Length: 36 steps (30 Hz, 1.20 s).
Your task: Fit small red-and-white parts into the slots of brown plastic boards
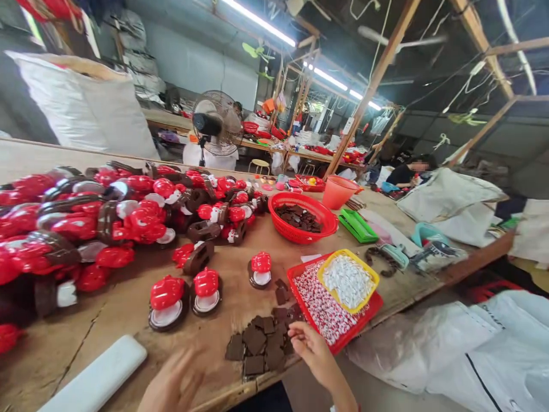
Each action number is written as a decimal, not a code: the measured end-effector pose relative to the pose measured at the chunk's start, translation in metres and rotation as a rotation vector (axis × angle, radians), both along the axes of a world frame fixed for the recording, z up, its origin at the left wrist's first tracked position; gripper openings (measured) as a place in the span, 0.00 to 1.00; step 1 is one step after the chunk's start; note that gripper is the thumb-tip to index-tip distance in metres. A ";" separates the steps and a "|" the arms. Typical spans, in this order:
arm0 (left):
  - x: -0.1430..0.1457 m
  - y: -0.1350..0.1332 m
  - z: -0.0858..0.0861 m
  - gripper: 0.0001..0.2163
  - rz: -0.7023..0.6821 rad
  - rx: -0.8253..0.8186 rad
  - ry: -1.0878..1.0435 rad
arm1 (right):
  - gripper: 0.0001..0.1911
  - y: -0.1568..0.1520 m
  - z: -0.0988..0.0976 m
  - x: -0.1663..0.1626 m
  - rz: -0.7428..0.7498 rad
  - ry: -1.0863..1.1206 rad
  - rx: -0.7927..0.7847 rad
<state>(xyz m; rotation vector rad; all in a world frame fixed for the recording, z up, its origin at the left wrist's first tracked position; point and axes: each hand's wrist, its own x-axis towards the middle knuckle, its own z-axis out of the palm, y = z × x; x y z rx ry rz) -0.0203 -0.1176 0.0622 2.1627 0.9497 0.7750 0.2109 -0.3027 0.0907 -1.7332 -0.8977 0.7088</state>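
Observation:
My left hand (174,380) is low at the front of the table, smeared by motion, and its fingers do not show clearly. It is nearest to the flat dark brown pieces (257,343) and to two red-and-brown plastic toys (166,294). My right hand (315,355) is at the right edge of the brown pieces, by the red tray's corner. Its fingers are curled with the tips close together; whatever is between them cannot be made out. A third toy (261,269) stands alone behind the brown pieces.
A large heap of red-and-brown toys (141,223) covers the left. The red tray (338,348) holds small red-and-white parts, with a yellow basket (372,274) of white pieces on it. Behind are a red basket (278,229), a bucket (338,194) and a green tray (358,226). A white bar (98,375) lies front left.

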 end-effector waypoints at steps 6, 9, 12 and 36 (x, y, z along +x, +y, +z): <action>0.099 0.038 0.009 0.20 -0.181 0.404 0.475 | 0.22 -0.047 -0.006 0.037 -0.385 -0.017 0.063; 0.112 0.038 -0.010 0.21 -0.130 0.509 0.530 | 0.21 -0.062 -0.008 0.053 -0.534 -0.088 0.074; 0.103 0.036 -0.028 0.18 -0.086 0.565 0.451 | 0.20 -0.068 -0.011 0.069 -0.582 -0.228 0.020; 0.004 0.027 -0.046 0.11 -0.094 0.519 0.077 | 0.14 0.016 -0.019 0.113 -0.409 -0.482 -0.076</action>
